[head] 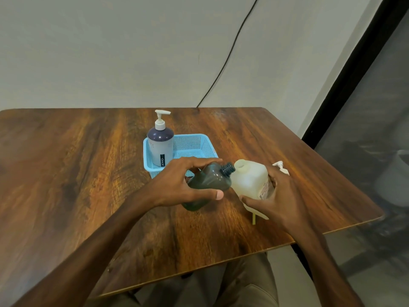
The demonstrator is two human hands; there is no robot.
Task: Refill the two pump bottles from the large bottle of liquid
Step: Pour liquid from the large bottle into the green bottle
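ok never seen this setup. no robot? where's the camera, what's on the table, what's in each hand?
There is no robot here. A person works with bare hands, and the single picture comes from a wide-angle camera worn on their head, looking forward and down. That is why both forearms reach in from the bottom edge.

On the wooden table sits a blue mesh basket. A purple pump bottle stands upright in its left end, pump on.

The right hand grips a large translucent bottle, cap off. The left hand grips a dark green bottle, tilted, with its pump removed and its open neck close to the large one's mouth.

A white pump head lies on the table just behind the right hand.
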